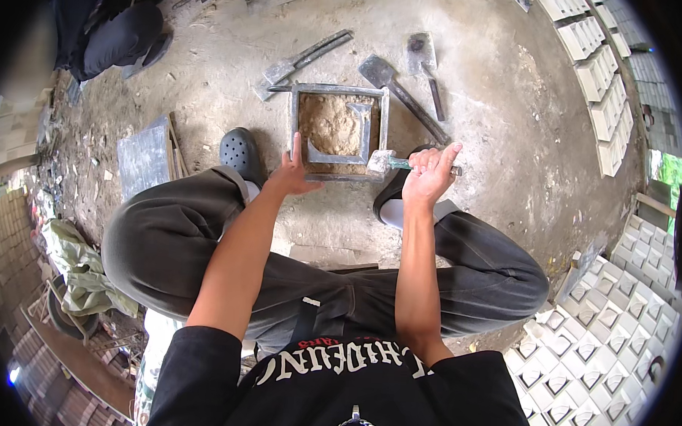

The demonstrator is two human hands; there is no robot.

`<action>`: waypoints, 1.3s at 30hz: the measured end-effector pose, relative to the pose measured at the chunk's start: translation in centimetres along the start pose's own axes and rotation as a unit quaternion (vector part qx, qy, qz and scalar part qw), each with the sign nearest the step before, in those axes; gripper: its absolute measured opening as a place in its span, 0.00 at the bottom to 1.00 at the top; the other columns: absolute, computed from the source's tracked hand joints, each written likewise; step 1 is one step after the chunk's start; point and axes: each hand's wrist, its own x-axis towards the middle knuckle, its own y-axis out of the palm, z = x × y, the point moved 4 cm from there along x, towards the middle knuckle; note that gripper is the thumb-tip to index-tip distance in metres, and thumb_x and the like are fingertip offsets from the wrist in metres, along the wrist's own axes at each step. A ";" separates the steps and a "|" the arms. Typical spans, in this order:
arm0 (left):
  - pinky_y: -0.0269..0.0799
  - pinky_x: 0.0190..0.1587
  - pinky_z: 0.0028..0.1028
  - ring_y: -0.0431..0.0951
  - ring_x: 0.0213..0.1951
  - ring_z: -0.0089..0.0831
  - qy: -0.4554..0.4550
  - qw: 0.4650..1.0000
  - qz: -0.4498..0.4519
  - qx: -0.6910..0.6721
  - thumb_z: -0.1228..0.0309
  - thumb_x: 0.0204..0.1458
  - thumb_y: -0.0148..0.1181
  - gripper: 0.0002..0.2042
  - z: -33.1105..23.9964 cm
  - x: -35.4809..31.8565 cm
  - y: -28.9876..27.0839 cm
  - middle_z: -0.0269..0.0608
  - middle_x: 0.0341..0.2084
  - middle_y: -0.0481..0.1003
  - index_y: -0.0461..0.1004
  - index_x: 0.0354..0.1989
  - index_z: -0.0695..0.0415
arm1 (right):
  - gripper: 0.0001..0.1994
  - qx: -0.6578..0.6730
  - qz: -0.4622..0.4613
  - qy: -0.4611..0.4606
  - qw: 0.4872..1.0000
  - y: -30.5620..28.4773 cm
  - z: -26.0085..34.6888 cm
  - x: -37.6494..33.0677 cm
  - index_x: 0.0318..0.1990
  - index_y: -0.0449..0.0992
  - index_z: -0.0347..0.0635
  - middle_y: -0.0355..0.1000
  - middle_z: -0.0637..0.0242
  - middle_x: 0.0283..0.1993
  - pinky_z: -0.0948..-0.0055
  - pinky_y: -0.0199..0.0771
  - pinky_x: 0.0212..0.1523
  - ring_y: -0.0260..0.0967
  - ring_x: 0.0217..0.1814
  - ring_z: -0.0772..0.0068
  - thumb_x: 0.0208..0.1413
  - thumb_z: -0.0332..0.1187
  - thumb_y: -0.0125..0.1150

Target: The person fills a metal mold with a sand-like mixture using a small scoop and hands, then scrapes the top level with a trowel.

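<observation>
A square metal mould frame [339, 90] filled with sandy mix [328, 125] lies on the concrete floor between my feet. My left hand [291, 173] rests with fingers on the frame's near left corner. My right hand [430, 171] is closed around the handle of a small trowel [381, 161], whose blade touches the frame's near right corner. An angled metal insert [357, 134] sits inside the mould.
Several other trowels and scrapers [407, 94] lie beyond the frame. A flat grey slab [144, 159] lies to the left. Rows of cast white blocks [609, 354] fill the right side. Another person [109, 24] crouches at upper left.
</observation>
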 end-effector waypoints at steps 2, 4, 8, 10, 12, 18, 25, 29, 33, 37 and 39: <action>0.59 0.61 0.48 0.48 0.64 0.65 0.004 1.000 0.001 0.008 0.42 0.35 0.68 0.69 0.5 0.1 0.1 0.55 0.69 0.32 0.09 0.63 0.55 | 0.29 -0.007 0.026 -0.005 1.000 0.1 0.0 0.3 0.13 0.50 0.52 0.47 0.75 0.11 0.74 0.51 0.23 0.45 0.14 0.77 0.60 0.55 0.49; 0.59 0.61 0.48 0.48 0.64 0.65 0.007 1.000 -0.002 0.006 0.42 0.35 0.68 0.69 0.6 0.1 0.2 0.56 0.69 0.33 0.09 0.63 0.55 | 0.29 -0.019 0.063 -0.012 0.998 0.1 0.2 0.7 0.13 0.51 0.51 0.47 0.75 0.11 0.74 0.52 0.25 0.45 0.15 0.77 0.61 0.57 0.45; 0.60 0.60 0.48 0.49 0.64 0.65 0.017 1.000 -0.021 0.006 0.42 0.34 0.69 0.69 1.0 0.2 0.5 0.59 0.68 0.35 0.09 0.63 0.55 | 0.31 0.008 0.168 -0.010 0.986 -0.3 -1.3 1.1 0.15 0.54 0.49 0.49 0.74 0.14 0.74 0.53 0.28 0.47 0.19 0.76 0.58 0.65 0.35; 0.60 0.60 0.48 0.50 0.64 0.64 0.011 1.000 -0.019 0.017 0.41 0.34 0.69 0.69 1.0 0.3 0.6 0.60 0.68 0.36 0.09 0.63 0.55 | 0.33 -0.001 0.205 -0.022 0.979 -0.4 -2.0 0.6 0.16 0.55 0.48 0.50 0.73 0.15 0.74 0.54 0.30 0.48 0.21 0.75 0.56 0.69 0.30; 0.61 0.60 0.48 0.50 0.64 0.63 -0.002 1.000 -0.003 0.021 0.41 0.34 0.69 0.70 0.8 0.5 0.7 0.61 0.68 0.36 0.09 0.63 0.55 | 0.34 -0.033 0.239 -0.019 0.970 -0.4 -3.1 0.1 0.17 0.55 0.47 0.51 0.71 0.16 0.74 0.53 0.30 0.49 0.22 0.74 0.54 0.70 0.32; 0.61 0.59 0.48 0.51 0.64 0.62 -0.001 1.000 -0.009 0.024 0.41 0.33 0.69 0.70 1.6 0.4 1.2 0.64 0.67 0.38 0.09 0.63 0.54 | 0.23 -0.243 0.169 -0.037 0.954 2.0 -1.8 -2.7 0.13 0.55 0.45 0.50 0.83 0.15 0.80 0.43 0.20 0.44 0.19 0.90 0.51 0.25 0.64; 0.61 0.59 0.47 0.52 0.63 0.62 -0.009 1.000 0.003 0.027 0.42 0.33 0.69 0.70 1.6 1.1 1.6 0.68 0.65 0.40 0.08 0.63 0.55 | 0.25 -0.273 0.057 -0.027 0.960 -0.5 -4.6 0.2 0.10 0.56 0.45 0.55 0.75 0.12 0.77 0.47 0.19 0.49 0.16 0.84 0.58 0.35 0.57; 0.61 0.59 0.48 0.53 0.63 0.63 0.030 0.999 -0.038 0.017 0.43 0.34 0.69 0.70 1.6 0.3 1.1 0.75 0.63 0.42 0.07 0.63 0.52 | 0.26 -0.250 0.051 -0.010 0.967 1.3 -2.7 -0.9 0.09 0.59 0.44 0.57 0.72 0.11 0.76 0.48 0.18 0.51 0.15 0.82 0.60 0.41 0.55; 0.60 0.59 0.48 0.56 0.62 0.65 -0.014 1.000 0.005 0.025 0.43 0.35 0.69 0.69 2.0 1.2 1.6 0.78 0.62 0.42 0.07 0.62 0.50 | 0.27 -0.356 0.073 -0.061 0.930 1.0 -4.7 -1.4 0.10 0.60 0.42 0.56 0.78 0.12 0.76 0.45 0.18 0.49 0.16 0.87 0.61 0.42 0.54; 0.61 0.59 0.47 0.57 0.61 0.65 -0.001 1.000 -0.012 0.023 0.43 0.35 0.69 0.69 2.3 0.9 1.6 0.78 0.62 0.42 0.07 0.62 0.50 | 0.27 -0.288 0.062 -0.011 0.955 2.4 -3.2 -2.8 0.11 0.56 0.43 0.56 0.78 0.13 0.76 0.45 0.18 0.49 0.17 0.87 0.61 0.42 0.54; 0.61 0.59 0.47 0.58 0.60 0.65 -0.012 1.000 0.002 0.016 0.43 0.34 0.69 0.69 1.8 0.8 1.4 0.78 0.62 0.43 0.07 0.63 0.50 | 0.26 -0.263 0.046 -0.046 0.963 1.2 -3.7 -2.6 0.11 0.58 0.43 0.57 0.77 0.13 0.77 0.48 0.19 0.51 0.17 0.85 0.62 0.42 0.53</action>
